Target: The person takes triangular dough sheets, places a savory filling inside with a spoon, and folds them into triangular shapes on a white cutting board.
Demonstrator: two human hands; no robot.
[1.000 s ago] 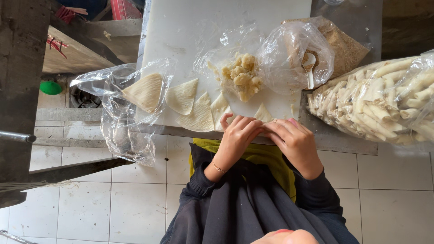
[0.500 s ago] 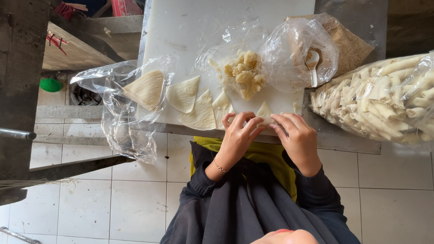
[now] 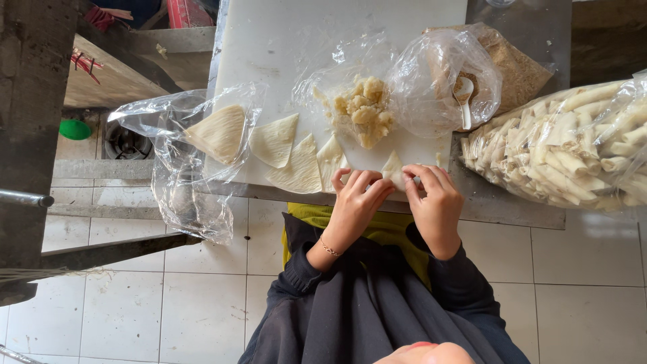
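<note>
Wrapper, pale and triangular, is pinched between the fingers of the left hand and right hand at the near edge of the white board on the desk. Filling is heaped just beyond on clear plastic, spare wrappers are laid to the left, and a bag of rolls is kept at the right.

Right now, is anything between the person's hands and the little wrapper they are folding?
No. The fingers of the left hand and right hand touch the pale wrapper directly at the white board's near edge. The filling pile lies behind it, apart.
</note>
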